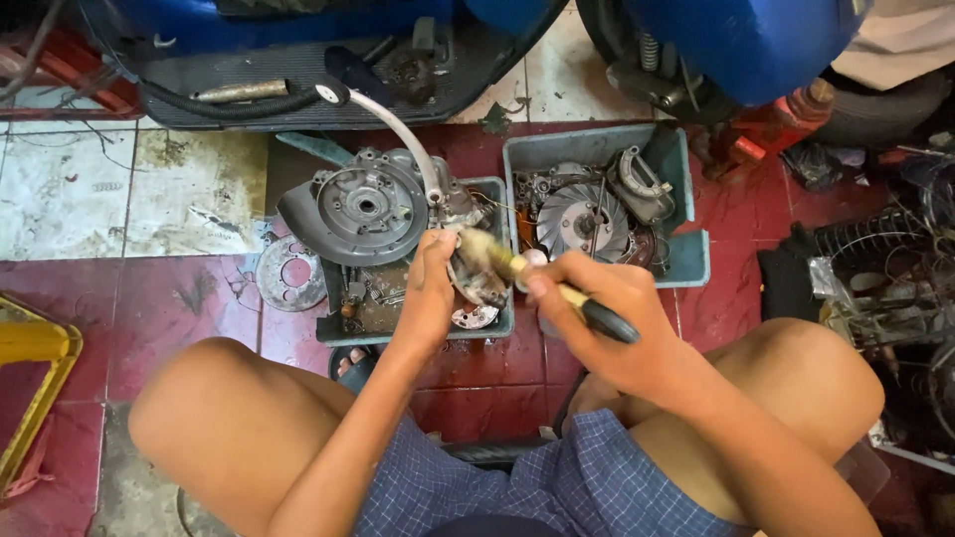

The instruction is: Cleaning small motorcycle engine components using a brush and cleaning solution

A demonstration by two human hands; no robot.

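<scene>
My left hand (430, 288) grips a small greasy metal engine part (476, 283) over a grey plastic tray (502, 328). My right hand (595, 303) holds a paintbrush (537, 278) with a yellow and black handle; its bristles rest on the top of the part. A curved white tube (403, 134) rises from the part toward the back. In the same tray, to the left, lies a round grey engine cover (360, 209).
A second grey tray (686, 254) at the right holds a finned fan wheel (582, 221) and other parts. A flat metal disc (290, 273) lies on the red tiled floor. A blue scooter (756, 40) stands behind. A yellow frame (40, 348) is at left, wire clutter (895, 278) at right.
</scene>
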